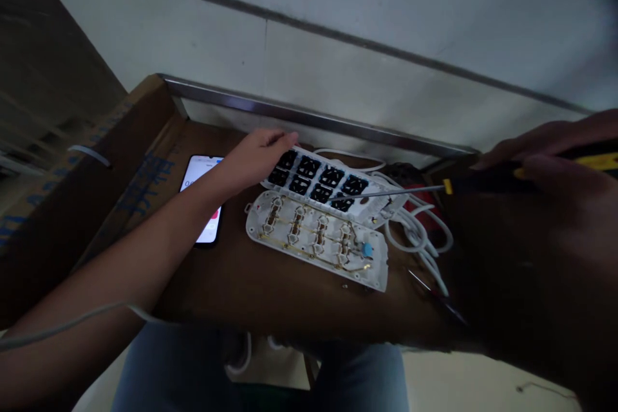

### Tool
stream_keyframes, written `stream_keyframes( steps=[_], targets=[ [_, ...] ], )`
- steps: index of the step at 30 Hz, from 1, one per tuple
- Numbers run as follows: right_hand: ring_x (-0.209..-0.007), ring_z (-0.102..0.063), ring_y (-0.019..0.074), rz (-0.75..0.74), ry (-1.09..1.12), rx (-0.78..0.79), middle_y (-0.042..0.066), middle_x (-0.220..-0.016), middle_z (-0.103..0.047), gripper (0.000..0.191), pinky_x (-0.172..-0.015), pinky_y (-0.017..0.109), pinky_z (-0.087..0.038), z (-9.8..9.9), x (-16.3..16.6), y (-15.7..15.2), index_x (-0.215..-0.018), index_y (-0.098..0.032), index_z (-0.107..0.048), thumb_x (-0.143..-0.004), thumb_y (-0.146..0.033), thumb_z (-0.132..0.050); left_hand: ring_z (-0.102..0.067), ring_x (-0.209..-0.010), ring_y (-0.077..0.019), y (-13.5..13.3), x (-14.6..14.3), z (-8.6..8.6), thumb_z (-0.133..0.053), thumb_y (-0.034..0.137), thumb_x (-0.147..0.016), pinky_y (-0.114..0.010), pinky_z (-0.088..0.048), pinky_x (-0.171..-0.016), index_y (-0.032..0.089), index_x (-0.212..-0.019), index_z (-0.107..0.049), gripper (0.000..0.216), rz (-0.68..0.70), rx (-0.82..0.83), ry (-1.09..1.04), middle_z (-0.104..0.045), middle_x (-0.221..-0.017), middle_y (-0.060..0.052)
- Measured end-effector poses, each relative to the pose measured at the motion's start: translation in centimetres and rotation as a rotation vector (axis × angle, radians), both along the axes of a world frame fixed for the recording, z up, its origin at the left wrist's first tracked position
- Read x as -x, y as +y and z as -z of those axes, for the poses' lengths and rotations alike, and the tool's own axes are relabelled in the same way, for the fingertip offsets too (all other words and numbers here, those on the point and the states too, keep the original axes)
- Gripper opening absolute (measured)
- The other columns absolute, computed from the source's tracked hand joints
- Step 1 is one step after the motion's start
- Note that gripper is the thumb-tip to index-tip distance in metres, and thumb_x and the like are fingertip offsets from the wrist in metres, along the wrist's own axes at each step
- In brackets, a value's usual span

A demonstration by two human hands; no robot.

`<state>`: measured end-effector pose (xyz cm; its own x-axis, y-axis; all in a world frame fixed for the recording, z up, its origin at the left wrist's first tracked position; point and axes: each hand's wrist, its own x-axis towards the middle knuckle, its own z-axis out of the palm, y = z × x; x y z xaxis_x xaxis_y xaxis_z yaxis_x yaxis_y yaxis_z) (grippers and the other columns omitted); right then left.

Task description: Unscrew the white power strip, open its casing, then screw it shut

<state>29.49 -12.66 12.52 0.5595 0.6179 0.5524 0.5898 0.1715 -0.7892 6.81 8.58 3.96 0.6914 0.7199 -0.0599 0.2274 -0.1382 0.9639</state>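
- The left hand (255, 158) rests at the near-left end of a socket panel (318, 183), one half of an opened power strip; whether its fingers close around the edge cannot be told.
- The right hand (574, 187) is wrapped around the black and yellow handle of a screwdriver (449, 187), whose thin, straight metal shaft reaches over the panel's black sockets; the hands are well apart.
- The panel is long, white and hard-looking, with two rows of squarish black sockets, and lies on the box just beyond the other half.
- That half, a white shell (302, 248) with rounded corners, lies open side up, showing brass-coloured strips and a round blue part (367, 250).
- A smooth white cable (416, 232) lies in loose coils to the right, over something red (429, 196).
- A phone (208, 232) with a lit screen lies partly under the left forearm.
- A second slim tool (420, 280) lies nearer the person, its far end lost in shadow.
- The surface is a brown cardboard box (232, 290) with blue lettering on its raised side.
- Behind stands a pale tiled wall (309, 45) with dark joints.
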Motion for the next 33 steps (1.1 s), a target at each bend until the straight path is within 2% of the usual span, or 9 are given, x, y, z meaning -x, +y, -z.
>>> stream_keyframes(
  steps=[3,5,10,16,20,23,27,30,33],
  targets=[
    [-0.054,-0.059,0.0161,0.013,0.024,-0.058,0.002,-0.057,-0.059,0.039,-0.048,0.034,-0.042,-0.3,0.4,0.5,-0.054,-0.023,-0.059,-0.057,-0.05,-0.088,-0.062,-0.071,-0.0171,0.1,0.1,0.2,-0.053,0.051,-0.097,-0.029,-0.046,-0.064,0.017,-0.092,-0.072,0.039,0.003,-0.018,-0.005,-0.068,-0.081,-0.005],
    [-0.05,-0.058,0.0159,-0.039,0.074,-0.062,0.001,-0.054,-0.058,0.041,-0.043,0.033,-0.041,-0.3,0.5,0.8,-0.052,-0.022,-0.059,-0.054,-0.048,-0.09,-0.061,-0.069,-0.0162,0.1,0.1,0.2,-0.054,0.053,-0.097,-0.028,-0.045,-0.063,0.017,-0.091,-0.071,0.04,0.005,-0.018,-0.016,-0.067,-0.08,-0.005],
    [-0.052,-0.065,0.0191,-0.196,0.025,0.057,0.005,-0.059,-0.066,0.038,-0.044,0.03,-0.049,-0.1,0.1,0.7,-0.058,-0.018,-0.066,-0.055,-0.042,-0.095,-0.063,-0.074,-0.0174,0.1,0.0,0.1,-0.056,0.049,-0.097,-0.027,-0.047,-0.066,0.016,-0.089,-0.071,0.037,-0.032,-0.008,-0.006,-0.066,-0.08,-0.005],
    [-0.042,-0.059,0.0163,-0.321,0.136,-0.048,0.0,-0.05,-0.06,0.032,-0.035,0.025,-0.045,0.0,-0.7,1.2,-0.055,-0.018,-0.064,-0.055,-0.031,-0.093,-0.062,-0.072,-0.0163,0.1,-0.1,0.1,-0.057,0.048,-0.095,-0.025,-0.045,-0.063,0.016,-0.092,-0.073,0.036,-0.067,-0.006,-0.003,-0.068,-0.08,-0.005],
    [-0.047,-0.063,0.0184,-0.375,0.181,0.071,0.004,-0.057,-0.065,0.021,-0.039,0.027,-0.051,0.5,-1.5,1.0,-0.059,-0.016,-0.068,-0.056,-0.023,-0.088,-0.064,-0.075,-0.0176,-0.1,0.0,-0.3,-0.057,0.052,-0.095,-0.026,-0.047,-0.064,0.016,-0.094,-0.075,0.04,-0.042,0.002,0.008,-0.073,-0.085,-0.007],
    [-0.042,-0.059,0.0183,-0.353,0.202,0.086,0.006,-0.058,-0.067,0.015,-0.034,0.026,-0.044,0.7,-1.9,1.2,-0.058,-0.015,-0.066,-0.056,-0.02,-0.08,-0.065,-0.075,-0.0193,-0.3,0.0,-0.7,-0.053,0.06,-0.096,-0.028,-0.048,-0.064,0.016,-0.095,-0.075,0.05,-0.043,0.014,0.016,-0.075,-0.086,-0.008],
    [-0.03,-0.046,0.0153,-0.191,0.178,-0.209,0.001,-0.044,-0.055,0.007,-0.026,0.024,-0.025,0.2,-2.5,2.0,-0.048,-0.018,-0.06,-0.053,-0.017,-0.065,-0.064,-0.075,-0.0193,-0.4,0.0,-1.0,-0.055,0.061,-0.095,-0.027,-0.047,-0.063,0.016,-0.094,-0.076,0.049,-0.032,0.018,0.022,-0.075,-0.084,-0.009],
    [-0.035,-0.048,0.0134,-0.021,0.107,-0.41,0.0,-0.042,-0.052,0.009,-0.031,0.024,-0.027,-0.2,-3.1,2.2,-0.045,-0.019,-0.059,-0.052,-0.014,-0.061,-0.064,-0.075,-0.019,-0.4,0.0,-0.8,-0.055,0.058,-0.095,-0.027,-0.047,-0.064,0.016,-0.094,-0.075,0.047,-0.026,0.005,0.016,-0.073,-0.084,-0.008],
    [-0.041,-0.053,0.0126,0.013,0.036,-0.42,-0.001,-0.048,-0.056,0.01,-0.036,0.023,-0.03,-0.2,-3.6,1.8,-0.05,-0.019,-0.062,-0.056,-0.011,-0.063,-0.063,-0.075,-0.0187,-0.2,-0.1,-0.5,-0.055,0.058,-0.095,-0.027,-0.046,-0.064,0.017,-0.095,-0.073,0.045,-0.03,-0.009,0.015,-0.072,-0.085,-0.007]
  ],
)
